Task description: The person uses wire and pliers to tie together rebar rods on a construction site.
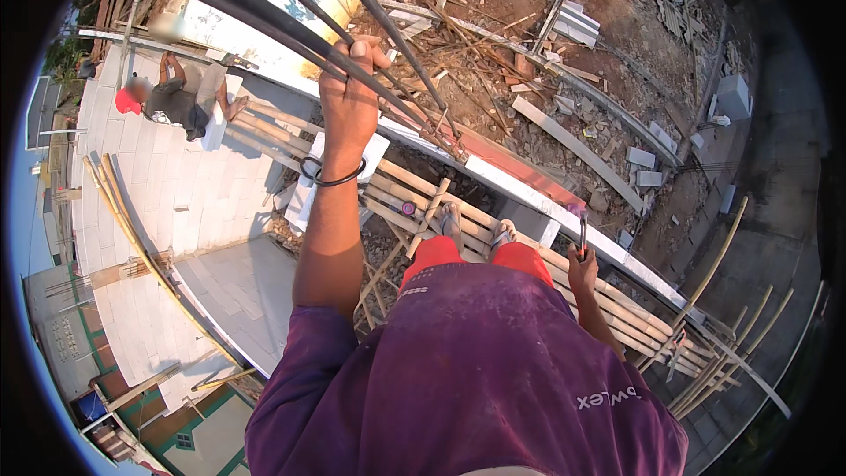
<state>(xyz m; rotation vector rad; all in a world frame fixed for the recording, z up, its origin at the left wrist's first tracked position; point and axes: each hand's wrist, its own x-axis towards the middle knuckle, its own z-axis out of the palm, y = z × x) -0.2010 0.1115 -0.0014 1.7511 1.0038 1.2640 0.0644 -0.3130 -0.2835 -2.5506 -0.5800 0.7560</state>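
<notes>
My left hand (pixel 349 110) is raised with its fingers wrapped round one of several dark steel rods (pixel 236 7). A black ring (pixel 340 180) hangs round that wrist. The rods slant down to the top of a wall, where their lower ends meet a reddish strip (pixel 529 174). Low on my right side, my right hand (pixel 582 271) is closed on pincers (pixel 582 231) with a reddish handle. Their jaws point up toward the pale wall edge (pixel 608 236). Both feet, in sandals, stand on a bamboo pole platform (pixel 476 231).
Another person in a red cap (pixel 129 100) is by the pale block wall (pixel 132 176) on the left. Beyond the wall edge lies rubble-strewn earth with a long plank (pixel 577 152). A purple round thing (pixel 408 208) sits on the bamboo. Bamboo poles (pixel 723 256) stick up at right.
</notes>
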